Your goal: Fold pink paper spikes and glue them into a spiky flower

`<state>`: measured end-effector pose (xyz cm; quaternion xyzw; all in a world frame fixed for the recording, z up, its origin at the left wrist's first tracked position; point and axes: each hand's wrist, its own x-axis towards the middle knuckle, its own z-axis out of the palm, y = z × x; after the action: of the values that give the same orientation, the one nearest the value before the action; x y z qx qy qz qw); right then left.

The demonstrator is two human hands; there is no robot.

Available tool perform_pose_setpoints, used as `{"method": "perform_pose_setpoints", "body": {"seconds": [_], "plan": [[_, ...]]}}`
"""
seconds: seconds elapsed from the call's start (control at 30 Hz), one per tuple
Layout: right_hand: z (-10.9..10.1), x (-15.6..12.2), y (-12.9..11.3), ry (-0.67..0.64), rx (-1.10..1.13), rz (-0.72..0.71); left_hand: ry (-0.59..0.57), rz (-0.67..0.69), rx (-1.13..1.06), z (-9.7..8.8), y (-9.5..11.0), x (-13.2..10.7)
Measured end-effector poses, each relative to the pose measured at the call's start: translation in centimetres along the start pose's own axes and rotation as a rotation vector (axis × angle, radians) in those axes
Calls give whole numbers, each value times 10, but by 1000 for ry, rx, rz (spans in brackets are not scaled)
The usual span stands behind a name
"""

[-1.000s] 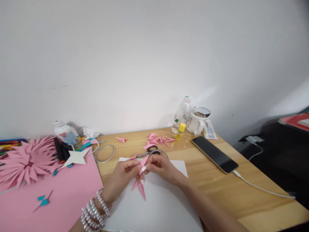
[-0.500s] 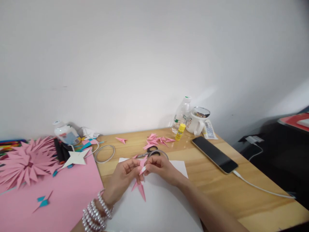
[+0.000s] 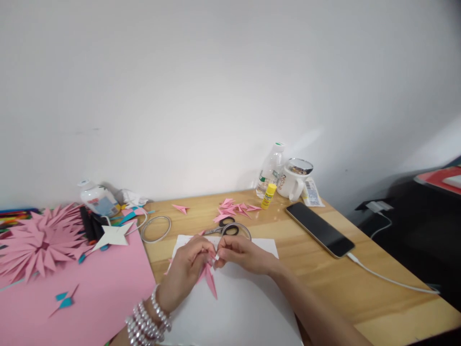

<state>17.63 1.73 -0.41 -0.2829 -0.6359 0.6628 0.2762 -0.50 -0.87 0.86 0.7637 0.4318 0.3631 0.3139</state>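
Observation:
My left hand point(image 3: 190, 262), with pearl bracelets point(image 3: 147, 321) at the wrist, is closed in a pinch on a small pink folded paper piece, mostly hidden by the fingers. My right hand point(image 3: 242, 252) pinches at the same spot, its fingertips against a tiny white bit point(image 3: 216, 257) at the edge of that piece. Below the fingers, pink folded points point(image 3: 209, 282) show over a white paper sheet point(image 3: 245, 307). Just beyond my hands lie black-handled scissors point(image 3: 229, 228) and a roll of tape point(image 3: 248, 232).
Pink folded pieces point(image 3: 232, 209), a yellow glue stick point(image 3: 268, 196), a bottle point(image 3: 268, 173) and a mug point(image 3: 294, 180) stand behind. A phone point(image 3: 320, 229) with a cable lies right. Left are a pink paper flower point(image 3: 43, 245), a white paper star point(image 3: 113, 235) and another tape ring point(image 3: 156, 229).
My left hand has turned inward, and its fingers now cover the pink piece that showed between my hands. My right fingertips stay close to the left ones.

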Motion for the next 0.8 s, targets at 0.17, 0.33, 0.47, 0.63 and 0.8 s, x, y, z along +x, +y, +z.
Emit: {"method": "perform_pose_setpoints", "body": {"seconds": [0.17, 0.33, 0.47, 0.63, 0.8], "plan": [[0, -2, -1, -19, -27, -33, 46, 333, 154, -1, 1, -3], [0, -6, -7, -28, -136, -92, 108, 469, 231, 0, -5, -7], [0, -9, -13, 11, -294, -153, 111, 564, 284, -1, -11, -9], [2, -10, -13, 55, -324, -153, 110, 642, 341, -2, -12, -11], [0, -9, -14, 97, -302, -134, 92, 608, 389, -2, -16, -13]]}}
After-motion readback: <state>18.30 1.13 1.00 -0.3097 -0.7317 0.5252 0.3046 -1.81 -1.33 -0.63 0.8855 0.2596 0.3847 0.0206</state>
